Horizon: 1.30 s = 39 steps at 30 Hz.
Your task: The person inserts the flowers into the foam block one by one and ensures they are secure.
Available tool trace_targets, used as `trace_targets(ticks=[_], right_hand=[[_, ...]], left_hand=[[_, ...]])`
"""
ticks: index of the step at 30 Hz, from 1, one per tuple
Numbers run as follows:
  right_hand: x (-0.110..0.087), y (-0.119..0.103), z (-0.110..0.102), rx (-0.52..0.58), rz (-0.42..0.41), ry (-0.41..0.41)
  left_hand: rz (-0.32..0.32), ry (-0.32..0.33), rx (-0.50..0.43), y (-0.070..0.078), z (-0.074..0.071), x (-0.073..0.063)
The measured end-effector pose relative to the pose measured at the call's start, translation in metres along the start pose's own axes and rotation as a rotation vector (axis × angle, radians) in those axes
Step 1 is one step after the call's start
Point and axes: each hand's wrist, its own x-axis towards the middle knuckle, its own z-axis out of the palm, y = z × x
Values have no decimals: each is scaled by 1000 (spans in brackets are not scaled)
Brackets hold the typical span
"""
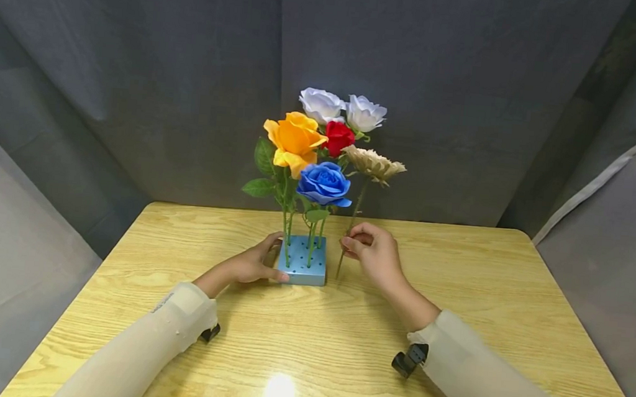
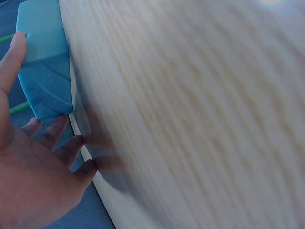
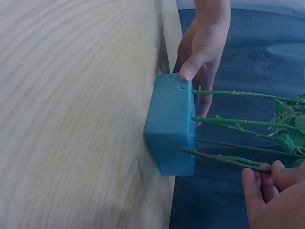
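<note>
A light-blue block (image 1: 303, 278) with small holes in its top stands on the table. Upright in it are artificial roses: an orange rose (image 1: 294, 139), a blue rose (image 1: 325, 184), a red rose (image 1: 338, 138) and two white roses (image 1: 322, 105). My left hand (image 1: 253, 264) grips the block's left side, thumb at the front corner and fingers toward the back. To the right of the block, my right hand (image 1: 375, 256) pinches the stem of a cream flower (image 1: 375, 164) between thumb and fingers. That stem (image 3: 209, 155) leans slightly, its lower end beside the block.
The wooden table (image 1: 180, 237) ends at a back edge just beyond the block. Dark grey curtain (image 1: 192, 89) hangs behind it, with lighter cloth (image 1: 618, 234) at the sides. Green leaves (image 1: 260, 186) stick out left of the orange rose. Each wrist carries a small black camera (image 1: 409, 359).
</note>
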Motion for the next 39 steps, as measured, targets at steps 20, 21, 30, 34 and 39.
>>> trace_targets(ticks=[20,21,30,34,39], right_hand=[[16,-3,27,35,-97,41],[16,-3,27,30,-97,44],[19,1,31,-10,-117,56],[20,5,33,-15,-120,54],[20,11,35,-18,-107,44]], left_hand=[[2,-1,-17,-1,1,2],[2,-1,-19,-1,1,2],[7,1,-7,-2,1,2],[6,4,-3,-2,1,2],[11,11,1,-2,1,2]])
